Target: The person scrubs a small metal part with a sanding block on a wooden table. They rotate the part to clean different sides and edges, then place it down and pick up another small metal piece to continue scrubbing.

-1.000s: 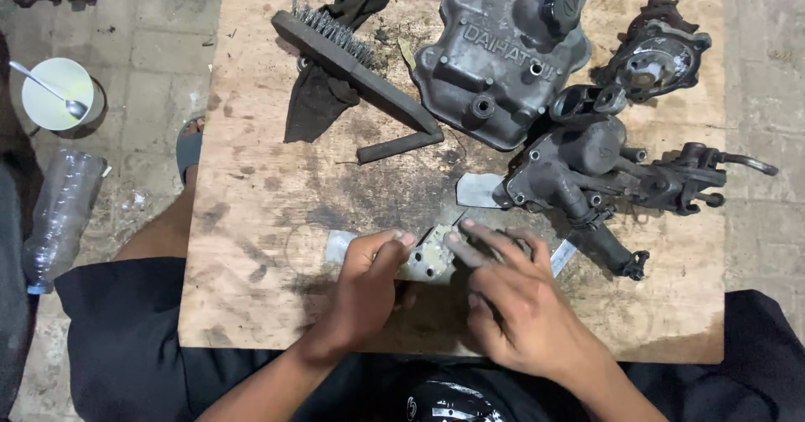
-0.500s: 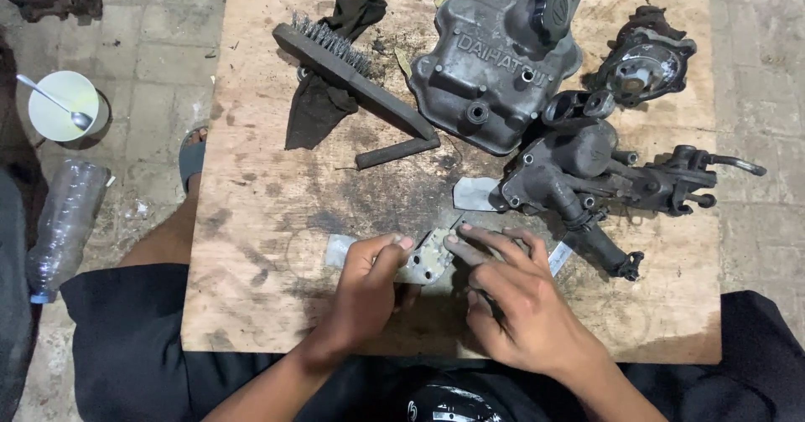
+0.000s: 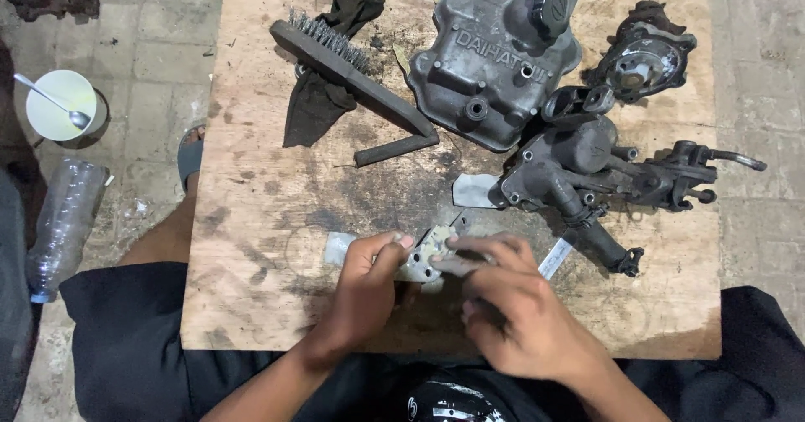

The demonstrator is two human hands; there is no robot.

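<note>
Small pale metal plate, drilled with holes, lies at lower centre of the frame on the plywood bench, pinned between both hands. The left hand closes its grip on the plate's left edge, thumb on top. The right hand has curled since half a second ago: its fingers, then spread flat, now bunch over the plate's right end, so the hold looks firmer, though what its grip encloses is hidden.

Above sit a grey cast engine cover with raised lettering and a black round cap, a wire brush on a dark rag, and a grimy pump housing. A white strip-shaped label lies right of the hands. At left frame, on the floor, are a white cup and a clear bottle.
</note>
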